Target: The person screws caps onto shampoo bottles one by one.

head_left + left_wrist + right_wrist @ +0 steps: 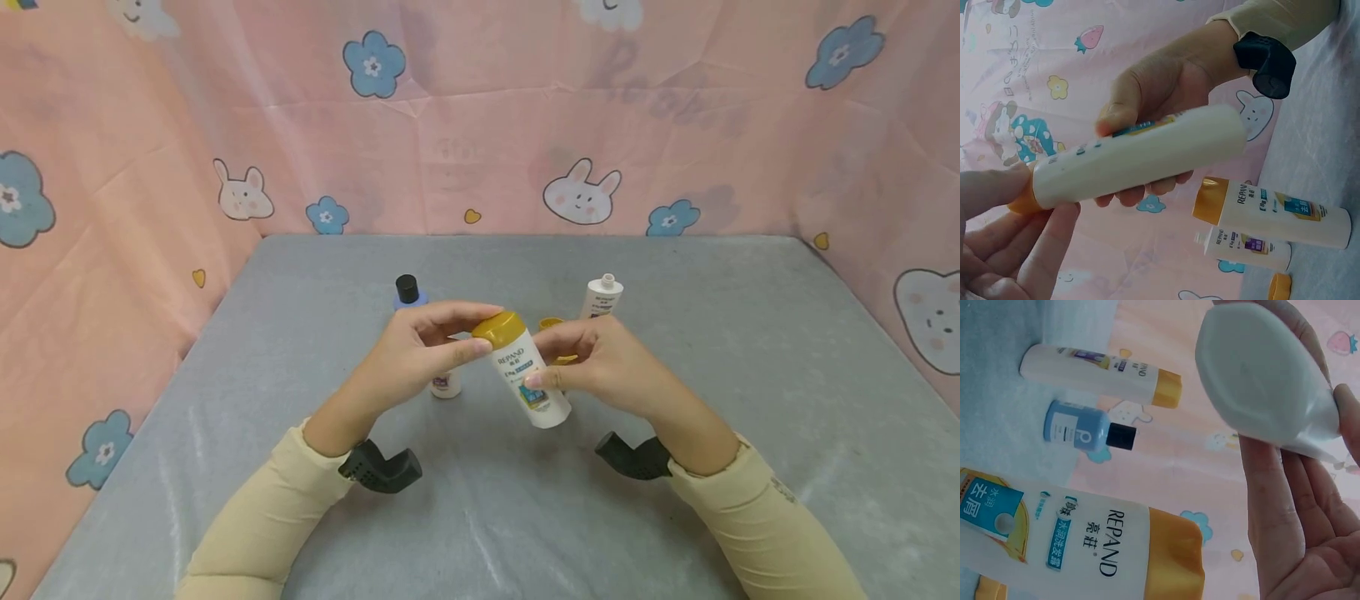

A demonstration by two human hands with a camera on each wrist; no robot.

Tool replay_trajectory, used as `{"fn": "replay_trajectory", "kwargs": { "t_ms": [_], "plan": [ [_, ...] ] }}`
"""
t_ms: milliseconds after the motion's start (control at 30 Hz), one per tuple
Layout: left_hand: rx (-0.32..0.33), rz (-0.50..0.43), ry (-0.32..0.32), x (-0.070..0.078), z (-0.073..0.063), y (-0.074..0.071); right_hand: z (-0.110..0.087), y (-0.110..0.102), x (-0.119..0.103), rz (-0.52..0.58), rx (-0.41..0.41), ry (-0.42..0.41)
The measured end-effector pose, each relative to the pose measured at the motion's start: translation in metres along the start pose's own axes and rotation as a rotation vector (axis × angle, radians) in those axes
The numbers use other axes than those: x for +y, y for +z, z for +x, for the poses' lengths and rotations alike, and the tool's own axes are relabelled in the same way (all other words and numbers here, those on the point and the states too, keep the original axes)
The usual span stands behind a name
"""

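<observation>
The left hand [412, 358] pinches the gold cap [501, 331] of a tilted white bottle [519, 363], cap toward eleven o'clock, while the right hand [615, 367] grips its body (both hands hold it above the grey surface [487, 533]). Around it in the head view, a blue bottle [409, 302] sits at ten o'clock, an open-necked bottle [602, 295] between one and two, and a partly hidden bottle [446, 387] at nine.

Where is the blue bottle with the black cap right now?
In the head view, the blue bottle stands on the grey table left of centre, partly hidden behind the left hand.
</observation>
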State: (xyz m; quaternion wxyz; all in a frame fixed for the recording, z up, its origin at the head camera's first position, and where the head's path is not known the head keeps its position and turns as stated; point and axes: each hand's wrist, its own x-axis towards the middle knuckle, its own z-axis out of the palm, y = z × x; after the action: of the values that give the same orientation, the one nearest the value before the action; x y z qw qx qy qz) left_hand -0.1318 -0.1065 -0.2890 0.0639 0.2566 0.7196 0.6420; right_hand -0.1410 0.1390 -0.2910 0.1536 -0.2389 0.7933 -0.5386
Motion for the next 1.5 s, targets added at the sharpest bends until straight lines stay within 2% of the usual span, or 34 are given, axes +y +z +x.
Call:
{"fn": "replay_trajectory", "kwargs": {
  "t_ms": [167,333,467,567,667,867,1033,1267,1367,1500],
  "plan": [
    [0.052,-0.013,-0.047,0.005,0.004,0.0,0.004,-0.002,0.0,0.029,0.03,0.048],
    [0.061,-0.014,-0.037,0.011,0.022,-0.006,0.013,-0.012,-0.007,0.013,0.078,0.092],
    [0.055,-0.036,-0.054,0.014,0.036,-0.011,0.023,-0.021,-0.015,-0.004,0.1,0.137],
    [0.053,-0.018,-0.081,0.014,0.044,-0.014,0.03,-0.026,-0.02,-0.016,0.105,0.164],
    [0.062,0.04,-0.112,0.012,0.049,-0.015,0.038,-0.029,-0.023,-0.041,0.101,0.179],
    [0.109,0.138,-0.138,0.005,0.058,-0.019,0.056,-0.033,-0.022,-0.081,0.09,0.207],
    [0.111,0.213,-0.137,-0.004,0.068,-0.024,0.07,-0.037,-0.014,-0.085,0.099,0.263],
    [0.094,0.222,-0.205,-0.019,0.076,-0.031,0.081,-0.039,-0.004,0.013,0.078,0.274],
    [0.09,0.241,-0.234,-0.025,0.08,-0.032,0.084,-0.039,-0.001,0.01,0.085,0.29],
    [0.081,0.267,-0.259,-0.033,0.083,-0.034,0.088,-0.037,0.002,-0.007,0.092,0.352]
  ]
}}
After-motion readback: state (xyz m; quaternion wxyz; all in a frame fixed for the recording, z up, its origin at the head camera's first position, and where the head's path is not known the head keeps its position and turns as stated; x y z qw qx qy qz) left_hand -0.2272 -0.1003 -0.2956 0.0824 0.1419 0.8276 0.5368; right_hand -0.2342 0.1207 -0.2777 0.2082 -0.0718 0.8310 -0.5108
